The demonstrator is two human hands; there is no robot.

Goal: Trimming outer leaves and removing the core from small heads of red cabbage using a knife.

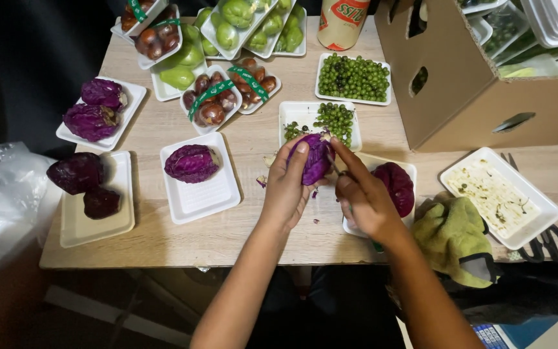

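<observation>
I had my left hand [285,187] wrapped around a piece of red cabbage [318,158], fingers curled up its near side and thumb on its flank, holding it just above the wooden table [253,232] in front of the tray of green peas [292,115]. My right hand [363,200] was closed in a fist, forefinger stretched out to touch the cabbage's top edge; something thin seemed to run through that fist, perhaps a small knife, but I could not tell from this view.

Another dark red cabbage piece [396,187] lay on the white foam tray [363,163] under my right wrist, and a cut one [192,163] sat on a separate tray [205,194] to the left.

My judgement of the risks: if that was a blade, my left fingertips sat right beside its likely path, so a slip on the waxy leaf could have nicked them. The cabbage was held in the air with nothing bracing it, so a hard push might have twisted it loose onto the pea tray, scattering peas. Purple scraps [261,181] already lay on the table near my left hand, and further trimmings could have landed among the clean trays. The green cloth [450,236] at my right elbow hung near the table's edge and might have been knocked off.
</observation>
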